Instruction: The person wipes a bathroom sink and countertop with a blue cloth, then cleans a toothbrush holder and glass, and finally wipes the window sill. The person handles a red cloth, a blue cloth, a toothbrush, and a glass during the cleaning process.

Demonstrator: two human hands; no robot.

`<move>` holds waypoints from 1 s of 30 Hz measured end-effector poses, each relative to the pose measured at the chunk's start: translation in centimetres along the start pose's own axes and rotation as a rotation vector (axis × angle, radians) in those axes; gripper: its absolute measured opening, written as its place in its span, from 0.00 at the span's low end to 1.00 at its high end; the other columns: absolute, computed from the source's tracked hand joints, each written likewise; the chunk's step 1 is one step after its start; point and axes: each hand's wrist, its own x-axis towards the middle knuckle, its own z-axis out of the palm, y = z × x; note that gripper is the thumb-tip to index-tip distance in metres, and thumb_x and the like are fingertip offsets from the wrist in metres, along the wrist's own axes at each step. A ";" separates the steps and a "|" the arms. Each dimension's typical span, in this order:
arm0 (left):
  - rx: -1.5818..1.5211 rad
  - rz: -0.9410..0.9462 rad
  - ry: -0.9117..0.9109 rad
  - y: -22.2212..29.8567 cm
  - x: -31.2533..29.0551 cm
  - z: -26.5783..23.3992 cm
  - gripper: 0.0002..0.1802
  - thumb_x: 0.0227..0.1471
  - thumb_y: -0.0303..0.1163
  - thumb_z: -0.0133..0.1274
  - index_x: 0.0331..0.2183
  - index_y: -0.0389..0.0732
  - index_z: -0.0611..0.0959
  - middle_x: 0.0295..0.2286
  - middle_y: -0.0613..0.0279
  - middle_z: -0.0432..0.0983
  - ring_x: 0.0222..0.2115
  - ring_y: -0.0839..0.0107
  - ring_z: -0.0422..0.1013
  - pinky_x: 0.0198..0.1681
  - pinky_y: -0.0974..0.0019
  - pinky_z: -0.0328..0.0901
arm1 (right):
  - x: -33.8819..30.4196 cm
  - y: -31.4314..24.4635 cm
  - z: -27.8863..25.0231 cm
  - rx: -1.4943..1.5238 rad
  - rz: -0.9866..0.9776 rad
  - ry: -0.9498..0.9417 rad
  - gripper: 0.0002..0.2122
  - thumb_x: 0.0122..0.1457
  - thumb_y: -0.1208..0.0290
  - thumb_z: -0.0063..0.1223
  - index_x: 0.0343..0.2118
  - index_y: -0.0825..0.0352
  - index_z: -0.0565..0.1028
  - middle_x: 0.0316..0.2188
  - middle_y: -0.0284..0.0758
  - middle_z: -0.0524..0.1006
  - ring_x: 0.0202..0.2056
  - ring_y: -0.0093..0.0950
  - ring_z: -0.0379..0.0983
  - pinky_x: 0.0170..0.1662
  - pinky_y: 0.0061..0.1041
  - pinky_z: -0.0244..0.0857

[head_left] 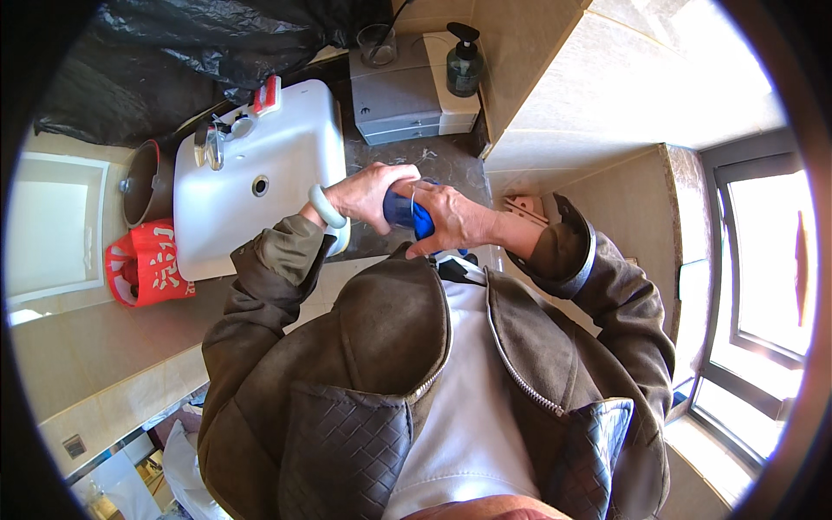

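White sink (pixel 295 147) lay to L. R hand (pixel 455 217) & L hand (pixel 368 192) both gripped a see-through blue container (pixel 399 211) betw. them, just R of sink; long axis approx. L–R, neither hand nearer.

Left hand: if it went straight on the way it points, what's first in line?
The right hand, it seems, just past the blue container that the left hand already holds. One view only, so the depth between the two hands is unclear.
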 end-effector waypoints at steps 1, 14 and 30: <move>0.001 -0.007 -0.010 0.3 0.0 -0.2 0.41 0.17 0.27 0.69 0.42 0.36 0.74 0.32 0.56 0.77 0.35 0.63 0.75 0.42 0.61 0.68 | 0.2 0.1 0.0 0.030 0.011 0.011 0.32 0.42 0.62 0.70 0.49 0.71 0.70 0.43 0.50 0.75 0.44 0.44 0.75 0.50 0.35 0.68; -1.321 0.179 1.079 0.1 2.1 5.5 0.19 0.57 0.36 0.51 0.47 0.37 0.75 0.39 0.52 0.77 0.44 0.58 0.74 0.51 0.56 0.67 | 1.2 0.0 0.4 1.540 0.558 0.392 0.19 0.44 0.72 0.67 0.42 0.66 0.76 0.35 0.31 0.77 0.36 0.23 0.72 0.42 0.25 0.66; -1.580 0.130 0.685 0.7 1.6 4.2 0.32 0.55 0.43 0.56 0.56 0.39 0.69 0.50 0.56 0.72 0.52 0.62 0.67 0.59 0.56 0.58 | 0.9 0.0 -2.1 0.960 0.402 0.441 0.24 0.43 0.76 0.63 0.47 0.71 0.74 0.43 0.39 0.78 0.39 0.31 0.76 0.45 0.30 0.70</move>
